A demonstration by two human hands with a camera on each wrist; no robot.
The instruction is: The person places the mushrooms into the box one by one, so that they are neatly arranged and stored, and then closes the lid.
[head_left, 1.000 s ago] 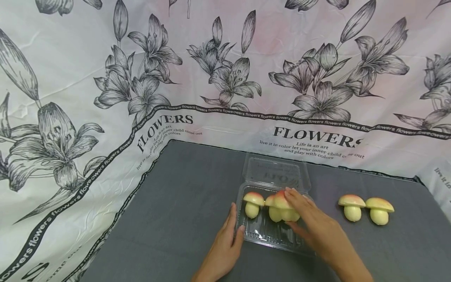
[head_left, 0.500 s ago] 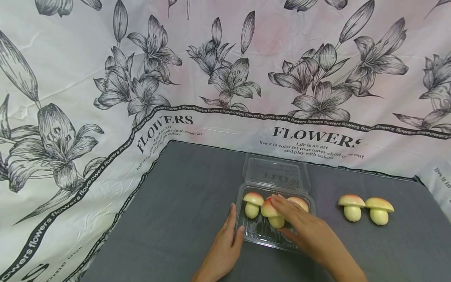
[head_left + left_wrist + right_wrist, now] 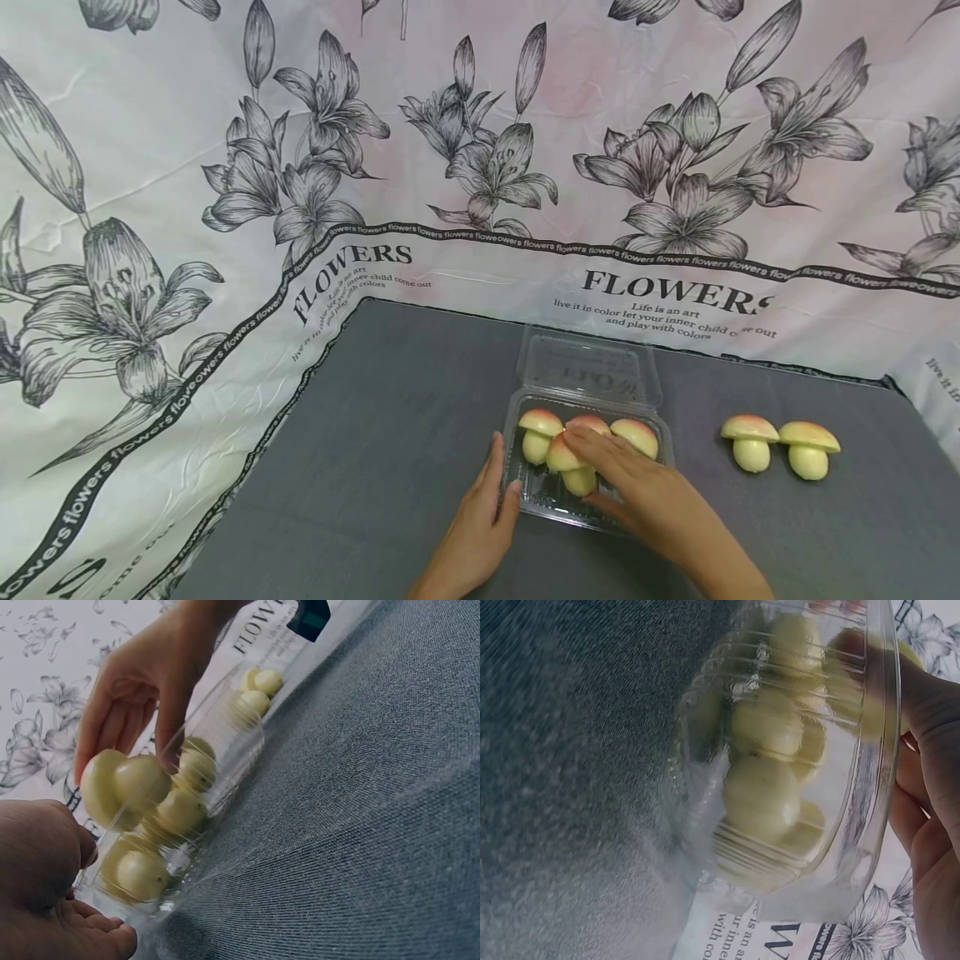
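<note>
My right hand [image 3: 641, 483] holds a toy mushroom [image 3: 577, 479], pale yellow with a reddish cap, over the front of a clear plastic clamshell box [image 3: 555, 515]. In the left wrist view, this held mushroom [image 3: 139, 784] overlaps the box's near wall, thumb on one side and fingers on the other. Behind it in the box sit three similar mushrooms: a left one [image 3: 538, 423], a middle one [image 3: 591, 422] partly covered by my fingers, and a right one [image 3: 637, 435]. My left hand [image 3: 476, 521] rests against the box's left side, fingers straight, thumb by the front corner.
The box's clear lid [image 3: 592, 367] lies folded back toward the wall. Two more toy mushrooms, one [image 3: 750, 442] beside the other [image 3: 808, 450], stand on the grey tabletop [image 3: 390, 417] to the right. White flower-printed cloth [image 3: 487, 275] encloses the back and left.
My right hand has moved the held mushroom left and toward me, from the right part of the box to its front middle. The mushrooms behind it now show more. The left hand stays put.
</note>
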